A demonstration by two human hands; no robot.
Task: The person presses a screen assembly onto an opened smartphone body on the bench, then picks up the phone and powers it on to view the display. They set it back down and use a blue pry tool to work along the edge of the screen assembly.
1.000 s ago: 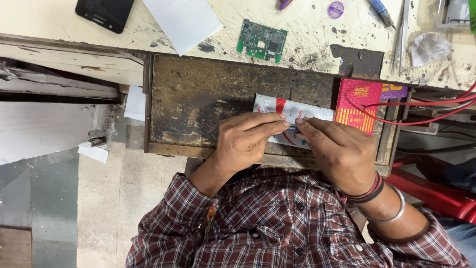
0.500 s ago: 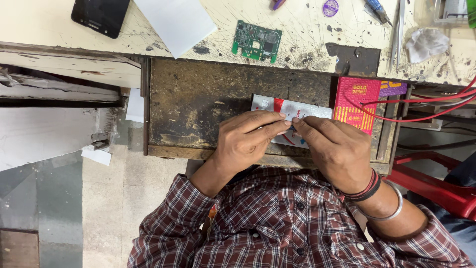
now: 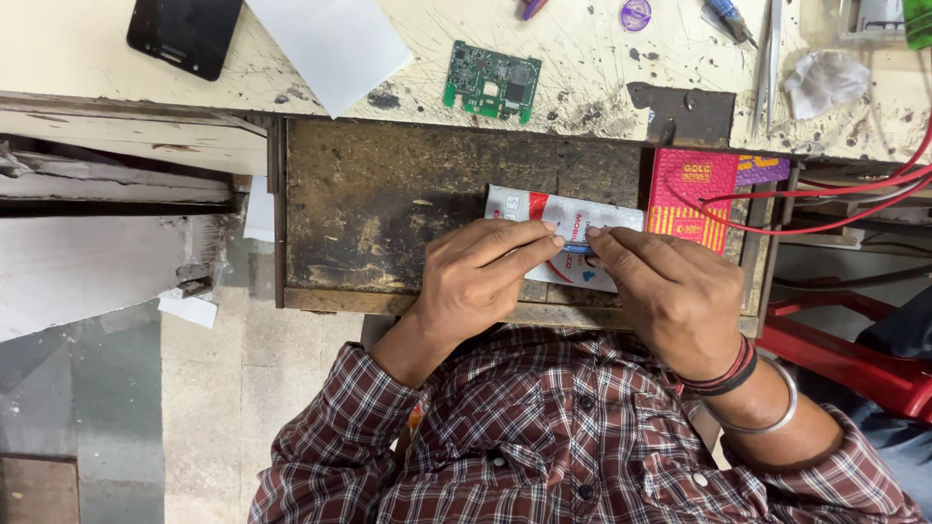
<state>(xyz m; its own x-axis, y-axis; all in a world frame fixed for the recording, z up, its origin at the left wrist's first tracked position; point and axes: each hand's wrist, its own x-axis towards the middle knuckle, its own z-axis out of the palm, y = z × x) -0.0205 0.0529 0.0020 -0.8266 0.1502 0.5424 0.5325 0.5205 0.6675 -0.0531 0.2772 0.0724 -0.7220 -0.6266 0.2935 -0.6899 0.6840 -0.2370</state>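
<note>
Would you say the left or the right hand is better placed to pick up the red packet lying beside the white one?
Likely the right hand: it lies next to the red packet, just below it. The left hand sits farther off, pinching at the white packet.

This is a small electronics repair workshop. On the worn bench (image 3: pixel 116 58), which is full of scratches and burn marks, lie a bare green circuit board (image 3: pixel 492 81), a black phone (image 3: pixel 184 34) placed face down, tweezers (image 3: pixel 772 58), a screwdriver (image 3: pixel 728 17) and a crumpled tissue (image 3: pixel 825 80). Red wires (image 3: pixel 825 189) run across an open wooden drawer (image 3: pixel 388 194) below the bench, where a red packet (image 3: pixel 691 199) lies, and the rough floor (image 3: pixel 223 388) also fits a simple work place, not a home.
</note>
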